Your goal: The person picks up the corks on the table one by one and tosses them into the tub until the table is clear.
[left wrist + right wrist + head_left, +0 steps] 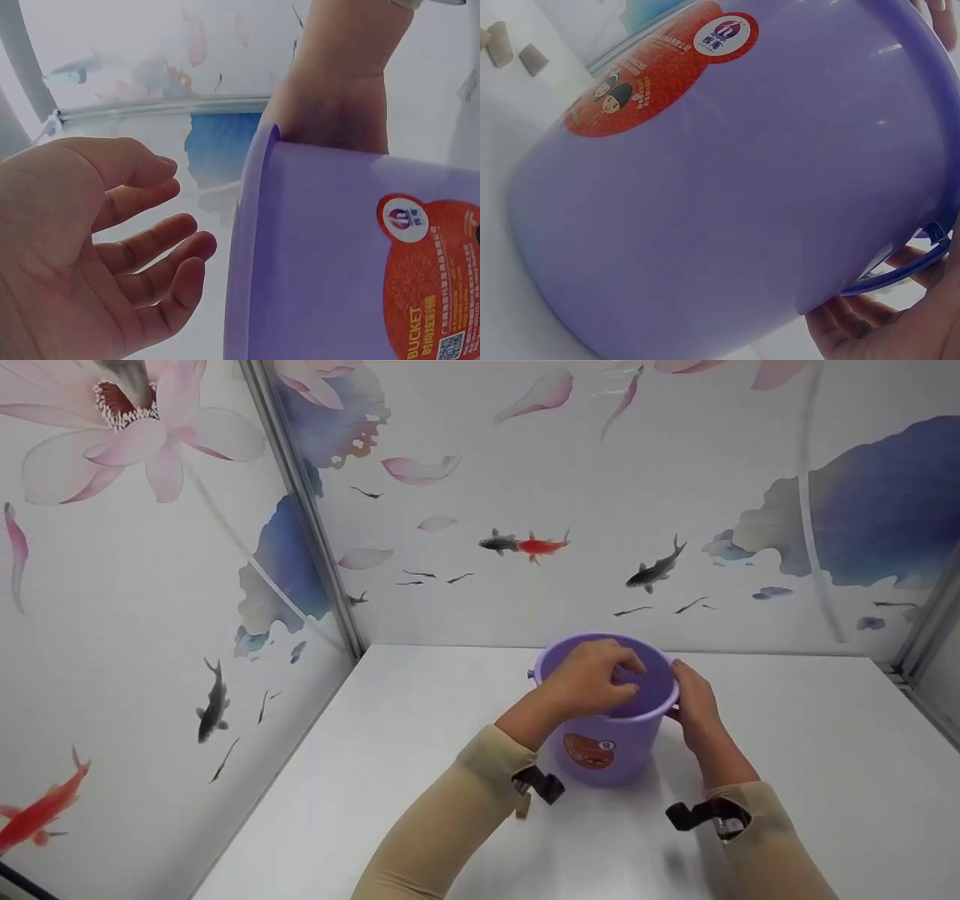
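Sleeves point(446, 810) in a tan fabric reach in from the near side, each with a black clip-on fitting point(551, 787) at the wrist. Beside the left sleeve I can see a small tan piece point(523, 808) lying on the white counter point(420, 727), and from the right wrist three such stubby pieces show in a loose group. A little further on stands the purple bucket point(637, 746), its base on the counter, its mouth facing up, with a red label point(589, 751) on the near side that carries a round white logo and the word BUCKET. The left hand point(596, 682) is over the bucket's mouth, empty, its fingers loosely bent and the thumb held a little off from them; seen from its own wrist, it sits just beside the rim point(247, 225). The right hand point(697, 705) grips the bucket on the right, its fingers against the outer wall around the handle point(907, 274), partly hidden from me. Past the bucket, the counter's far edge meets a white wall point(465, 615) printed with fish, pink petals and blue leaves; a grey metal post point(304, 510) parts it from the left panel point(112, 607), where a large lotus blooms.
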Demonstrator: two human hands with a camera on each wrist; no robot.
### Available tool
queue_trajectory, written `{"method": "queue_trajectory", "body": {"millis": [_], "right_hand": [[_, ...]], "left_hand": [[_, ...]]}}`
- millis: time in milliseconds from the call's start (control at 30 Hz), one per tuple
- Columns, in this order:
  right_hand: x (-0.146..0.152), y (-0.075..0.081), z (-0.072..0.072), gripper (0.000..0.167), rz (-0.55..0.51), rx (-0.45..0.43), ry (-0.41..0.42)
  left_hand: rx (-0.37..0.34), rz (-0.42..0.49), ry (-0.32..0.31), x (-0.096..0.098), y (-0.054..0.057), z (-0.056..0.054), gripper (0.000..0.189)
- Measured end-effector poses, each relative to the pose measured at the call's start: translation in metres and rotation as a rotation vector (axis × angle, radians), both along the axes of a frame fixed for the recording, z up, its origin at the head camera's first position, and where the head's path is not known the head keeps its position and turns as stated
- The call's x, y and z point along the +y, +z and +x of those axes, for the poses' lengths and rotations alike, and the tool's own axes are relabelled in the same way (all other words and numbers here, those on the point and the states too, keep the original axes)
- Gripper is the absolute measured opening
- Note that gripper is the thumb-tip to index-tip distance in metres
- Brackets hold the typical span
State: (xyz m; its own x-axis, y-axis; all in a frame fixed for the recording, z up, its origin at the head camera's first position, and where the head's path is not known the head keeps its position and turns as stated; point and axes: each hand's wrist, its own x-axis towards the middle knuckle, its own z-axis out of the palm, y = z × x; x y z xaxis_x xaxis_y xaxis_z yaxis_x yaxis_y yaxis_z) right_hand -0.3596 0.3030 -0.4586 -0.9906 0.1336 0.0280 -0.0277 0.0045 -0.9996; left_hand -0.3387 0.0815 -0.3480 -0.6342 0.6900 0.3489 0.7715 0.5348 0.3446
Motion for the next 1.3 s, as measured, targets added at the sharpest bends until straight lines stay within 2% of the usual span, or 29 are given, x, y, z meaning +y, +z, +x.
{"method": "queue_trajectory", "body": {"millis": [267, 600, 767, 967, 1100, 1300], "right_hand": [[0.002, -0.001, 0.000, 0.048, 0.003, 0.010, -0.019], [0.002, 0.001, -0.001, 0.054, -0.005, 0.000, -0.022], [-0.002, 0.000, 0.000, 0.061, 0.036, -0.008, -0.024], [-0.006, -0.001, 0.001, 0.055, 0.019, -0.003, -0.023], [-0.004, 0.000, 0.001, 0.053, 0.006, 0.005, -0.030], [-0.003, 0.000, 0.002, 0.050, 0.014, 0.000, -0.027]], "left_hand": [[0.043, -0.048, -0.072, -0.003, -0.007, 0.018, 0.024], [0.101, -0.045, -0.140, -0.009, -0.018, 0.036, 0.026], [0.128, -0.027, -0.179, -0.019, -0.027, 0.043, 0.026], [0.176, -0.029, -0.199, -0.034, -0.034, 0.047, 0.025], [0.157, -0.010, -0.207, -0.040, -0.036, 0.048, 0.024], [0.079, 0.030, -0.221, -0.047, -0.043, 0.051, 0.023]]}}
